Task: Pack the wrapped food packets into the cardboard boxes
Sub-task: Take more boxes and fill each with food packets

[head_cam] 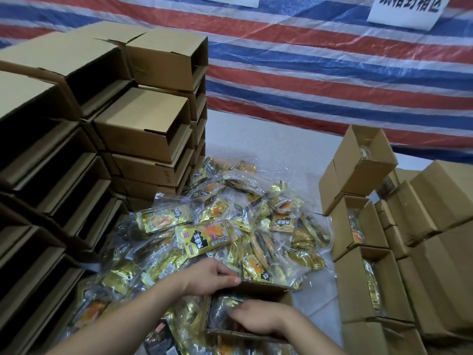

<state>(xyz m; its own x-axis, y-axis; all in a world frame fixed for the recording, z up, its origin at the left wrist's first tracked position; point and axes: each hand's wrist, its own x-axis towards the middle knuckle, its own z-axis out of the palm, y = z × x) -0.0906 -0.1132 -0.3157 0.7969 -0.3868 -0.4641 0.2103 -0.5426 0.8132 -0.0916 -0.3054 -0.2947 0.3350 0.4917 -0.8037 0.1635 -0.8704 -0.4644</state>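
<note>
one head-worn view looks forward and down, close over the hands [245, 301].

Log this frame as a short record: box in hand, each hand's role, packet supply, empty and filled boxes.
box being packed: open cardboard box, packets inside
left hand: grips the box's far edge
right hand: inside the box, on a wrapped packet
supply: packet pile ahead
empty boxes: stacked at left
filled boxes: stacked at right, open

packets [208, 238]: glossy gold foil, clear plastic | boxes [143, 129]: matt cardboard
</note>
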